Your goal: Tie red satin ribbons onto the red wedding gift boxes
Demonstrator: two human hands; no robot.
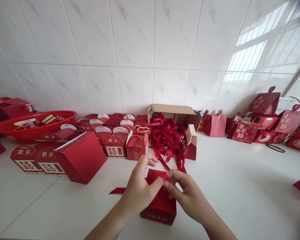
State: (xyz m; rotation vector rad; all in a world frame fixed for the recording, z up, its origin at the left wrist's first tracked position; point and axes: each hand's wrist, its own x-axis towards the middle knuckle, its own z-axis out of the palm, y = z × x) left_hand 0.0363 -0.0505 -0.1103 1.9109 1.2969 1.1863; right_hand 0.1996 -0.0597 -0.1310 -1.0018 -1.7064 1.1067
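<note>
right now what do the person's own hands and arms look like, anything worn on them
The left hand and right hand wear no gloves; the left forearm and right forearm show no sleeve, watch or bracelet.

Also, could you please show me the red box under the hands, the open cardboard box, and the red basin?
Red box (158, 206): head view, on its top, near the front edge.
Cardboard box (175, 109): head view, on its upper panel.
Red basin (25, 135): head view, on its outer front wall.
</note>
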